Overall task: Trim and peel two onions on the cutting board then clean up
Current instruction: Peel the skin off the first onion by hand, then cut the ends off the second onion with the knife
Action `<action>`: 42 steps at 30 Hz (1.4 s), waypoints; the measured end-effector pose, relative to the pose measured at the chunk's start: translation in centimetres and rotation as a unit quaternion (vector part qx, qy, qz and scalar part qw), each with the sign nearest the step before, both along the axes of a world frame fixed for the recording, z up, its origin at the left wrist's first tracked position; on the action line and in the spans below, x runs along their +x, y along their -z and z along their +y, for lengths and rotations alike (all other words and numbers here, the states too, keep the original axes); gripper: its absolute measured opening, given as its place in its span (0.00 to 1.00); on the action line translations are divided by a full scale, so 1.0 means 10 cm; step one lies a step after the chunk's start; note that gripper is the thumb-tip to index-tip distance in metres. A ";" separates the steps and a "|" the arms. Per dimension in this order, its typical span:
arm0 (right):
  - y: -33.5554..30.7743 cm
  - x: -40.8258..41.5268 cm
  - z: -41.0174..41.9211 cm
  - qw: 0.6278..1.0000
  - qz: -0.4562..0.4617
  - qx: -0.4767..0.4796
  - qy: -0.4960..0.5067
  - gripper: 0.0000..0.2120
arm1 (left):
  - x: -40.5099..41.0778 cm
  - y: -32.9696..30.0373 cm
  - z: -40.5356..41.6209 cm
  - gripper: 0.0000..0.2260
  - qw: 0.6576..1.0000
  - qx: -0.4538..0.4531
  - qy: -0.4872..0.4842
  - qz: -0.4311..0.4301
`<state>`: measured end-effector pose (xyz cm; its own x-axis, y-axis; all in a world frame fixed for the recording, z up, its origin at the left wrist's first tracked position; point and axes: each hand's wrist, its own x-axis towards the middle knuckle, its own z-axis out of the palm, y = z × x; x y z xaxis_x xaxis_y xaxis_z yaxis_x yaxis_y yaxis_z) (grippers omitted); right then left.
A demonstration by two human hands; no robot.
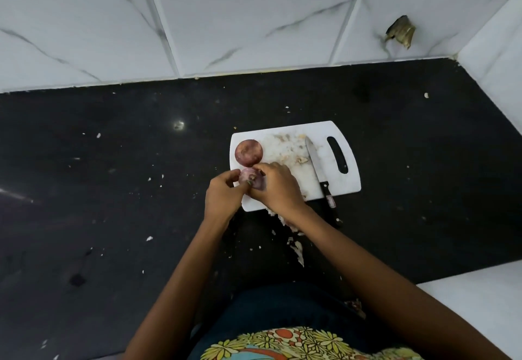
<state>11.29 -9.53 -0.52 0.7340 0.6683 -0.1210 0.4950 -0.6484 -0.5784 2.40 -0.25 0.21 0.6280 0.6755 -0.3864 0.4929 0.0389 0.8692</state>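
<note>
A white cutting board (348,181) lies on the black counter. One red onion (248,153) sits whole in its skin on the board's far left corner. A second onion (252,180), paler and purple, is held between both hands over the board's left edge. My left hand (224,194) grips it from the left. My right hand (278,186) grips it from the right, fingertips pinching at its top. A knife (316,162) with a black handle lies on the board, right of my hands, handle overhanging the near edge.
Onion skin scraps (296,249) lie on the counter below the board, and small white bits are scattered across the black counter (113,190). Residue smears the board's middle. A marbled tile wall (254,20) runs behind; a white ledge (474,303) stands at the near right.
</note>
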 end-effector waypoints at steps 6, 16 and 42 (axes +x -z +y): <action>-0.05 0.06 -0.04 0.999 0.053 -0.001 -0.013 0.28 | 0.05 0.01 0.03 0.07 1.000 0.006 0.004 0.004; -0.25 0.49 -0.40 0.985 0.057 0.104 0.126 0.10 | 0.27 -0.02 0.10 0.21 0.987 0.156 0.021 0.041; 0.19 0.20 -0.69 0.961 -0.234 0.048 -0.137 0.05 | 0.88 -0.13 0.16 0.28 0.967 0.194 0.165 -0.024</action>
